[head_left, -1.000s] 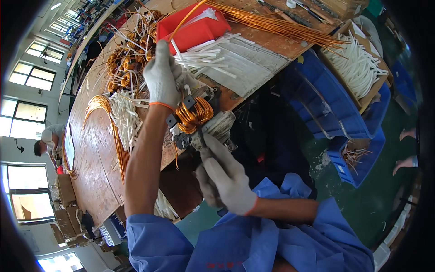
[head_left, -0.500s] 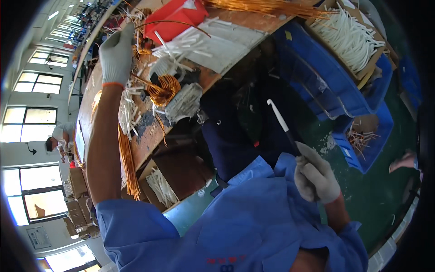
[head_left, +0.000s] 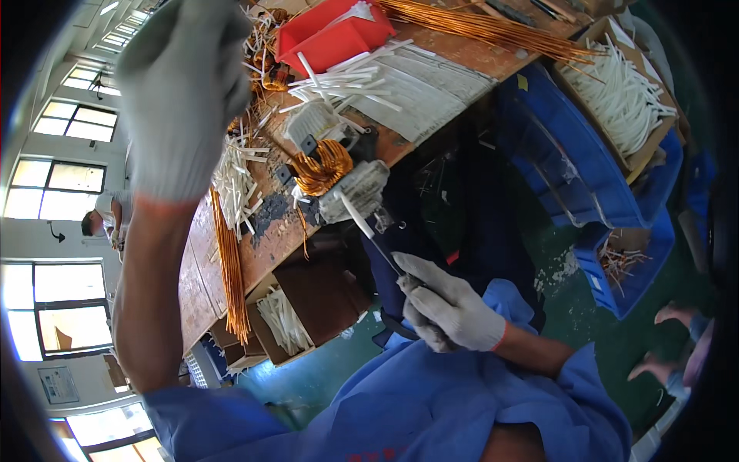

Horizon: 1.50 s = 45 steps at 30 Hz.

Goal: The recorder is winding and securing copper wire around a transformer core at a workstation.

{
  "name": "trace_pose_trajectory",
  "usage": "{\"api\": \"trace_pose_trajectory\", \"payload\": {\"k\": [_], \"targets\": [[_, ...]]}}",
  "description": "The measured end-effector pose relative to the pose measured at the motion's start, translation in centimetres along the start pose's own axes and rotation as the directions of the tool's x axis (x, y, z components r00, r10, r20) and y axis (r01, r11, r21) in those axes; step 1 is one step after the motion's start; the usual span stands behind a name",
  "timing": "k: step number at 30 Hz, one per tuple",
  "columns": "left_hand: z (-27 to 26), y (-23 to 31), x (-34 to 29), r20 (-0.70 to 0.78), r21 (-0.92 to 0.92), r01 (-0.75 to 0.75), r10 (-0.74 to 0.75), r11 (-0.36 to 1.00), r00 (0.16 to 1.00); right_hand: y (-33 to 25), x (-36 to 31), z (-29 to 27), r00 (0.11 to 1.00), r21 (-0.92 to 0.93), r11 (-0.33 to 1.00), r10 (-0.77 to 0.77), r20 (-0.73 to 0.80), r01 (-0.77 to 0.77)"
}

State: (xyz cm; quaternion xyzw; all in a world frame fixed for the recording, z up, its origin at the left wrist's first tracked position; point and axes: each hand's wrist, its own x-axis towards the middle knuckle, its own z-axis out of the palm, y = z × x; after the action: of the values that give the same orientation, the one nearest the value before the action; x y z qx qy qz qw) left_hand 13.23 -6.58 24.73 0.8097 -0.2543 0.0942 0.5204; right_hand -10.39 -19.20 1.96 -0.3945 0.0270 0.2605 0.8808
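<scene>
Head view: right hand point(head_left: 446, 308) closed around a thin white-tipped tool point(head_left: 368, 235) touching the copper coil point(head_left: 323, 169) at counter point(head_left: 269, 231) edge. Left hand point(head_left: 181, 92) raised at ten o'clock, grip unclear. Red tray point(head_left: 339, 35) at twelve; cardboard box point(head_left: 616, 92) of white sleeves at two; blue bins point(head_left: 570, 177) beneath.

Single head cam, fisheye, looking steeply down from above the person's chest. It's facing the wooden workbench point(head_left: 231, 254) running far-left, floor showing right. Left hand point(head_left: 185, 92) is sitting very near the lens; right hand point(head_left: 446, 308) is lying lower-centre.
</scene>
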Motion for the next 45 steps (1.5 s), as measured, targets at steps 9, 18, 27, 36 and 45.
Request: {"api": "trace_pose_trajectory", "payload": {"k": [9,18,27,36,45], "targets": [[4.6,-21.3,5.8,-0.25,0.182,0.192,-0.144,0.964,0.958,0.4,10.7,7.7,0.93,0.188,0.938,-0.23,-0.286,0.29],[7.0,-22.3,3.2,0.196,0.495,-0.491,0.458,0.717,0.867,-2.6,5.9,2.5,0.992,-0.027,0.997,-0.077,-0.098,0.075],[2.4,-11.1,-2.9,0.39,0.595,-0.327,0.091,0.734,0.916,-0.1,-5.5,-2.7,0.956,0.671,0.69,0.108,0.274,-0.271],[5.0,-5.1,-5.0,0.964,0.134,-0.72,0.08,0.681,0.255,1.4,-15.7,-10.5,0.994,0.196,0.976,0.105,-0.04,-0.095],[7.2,-14.8,4.4,0.194,-0.119,0.455,-0.428,0.883,0.883,-4.2,3.6,1.2,0.991,0.514,0.849,0.079,0.111,-0.125]]}}
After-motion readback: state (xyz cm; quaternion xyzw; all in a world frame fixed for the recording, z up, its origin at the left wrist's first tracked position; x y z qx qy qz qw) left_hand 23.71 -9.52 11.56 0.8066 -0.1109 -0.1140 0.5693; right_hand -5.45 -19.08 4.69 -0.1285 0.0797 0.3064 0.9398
